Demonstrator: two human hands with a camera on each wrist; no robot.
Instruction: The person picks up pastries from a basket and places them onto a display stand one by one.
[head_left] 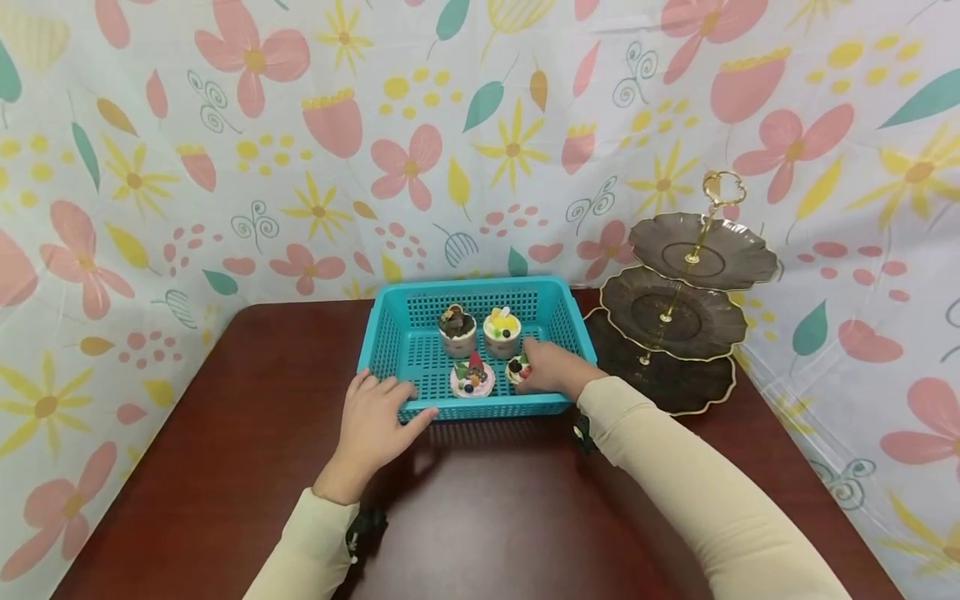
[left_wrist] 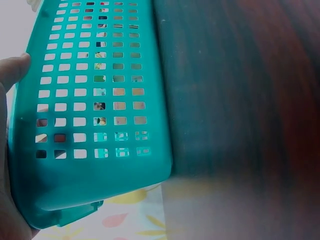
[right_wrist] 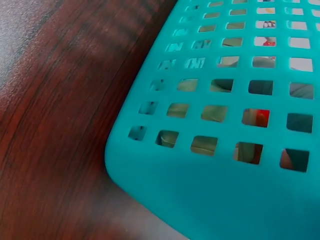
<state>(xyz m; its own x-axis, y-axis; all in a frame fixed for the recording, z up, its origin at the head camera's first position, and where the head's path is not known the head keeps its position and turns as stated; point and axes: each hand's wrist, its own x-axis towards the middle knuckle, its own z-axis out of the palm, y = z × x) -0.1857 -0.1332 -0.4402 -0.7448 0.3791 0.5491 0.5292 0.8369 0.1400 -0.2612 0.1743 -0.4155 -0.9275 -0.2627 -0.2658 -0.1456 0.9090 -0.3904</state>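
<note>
The fruit-topped cup lies in the front right of the turquoise basket, pinched between the curled fingers and thumb of my right hand. Beside it stands a pink-creamed cup. My left hand grips the basket's front-left rim.

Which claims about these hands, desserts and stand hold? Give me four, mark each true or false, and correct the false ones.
1. The chocolate-topped dessert cup stands beside the yellow-topped dessert cup in the turquoise basket. True.
2. The tiered serving stand is to the right of the basket. True.
3. The stand has only two tiers. False: it has three.
4. Both hands grip the stand. False: the right hand is at the berry-topped dessert; the left hand is on the basket's rim.
</note>
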